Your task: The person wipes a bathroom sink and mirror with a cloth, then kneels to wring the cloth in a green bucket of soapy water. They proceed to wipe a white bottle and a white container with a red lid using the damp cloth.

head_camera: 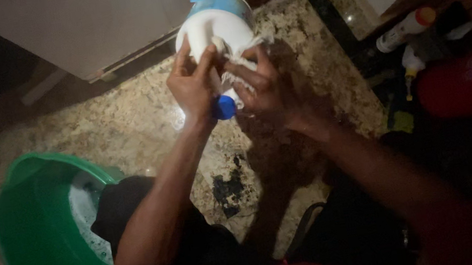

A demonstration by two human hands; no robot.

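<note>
While my left hand grips the white jug, my right hand's fingers pinch a cloth against it, right of the green basin.

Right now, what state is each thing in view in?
White jug: capped in blue, held off the floor, tilted.
White cloth: bunched against the jug.
Left hand: gripping the jug.
Right hand: pressing the cloth.
Green basin: on the floor, sudsy water inside.
Spray bottle: lying down.
</note>
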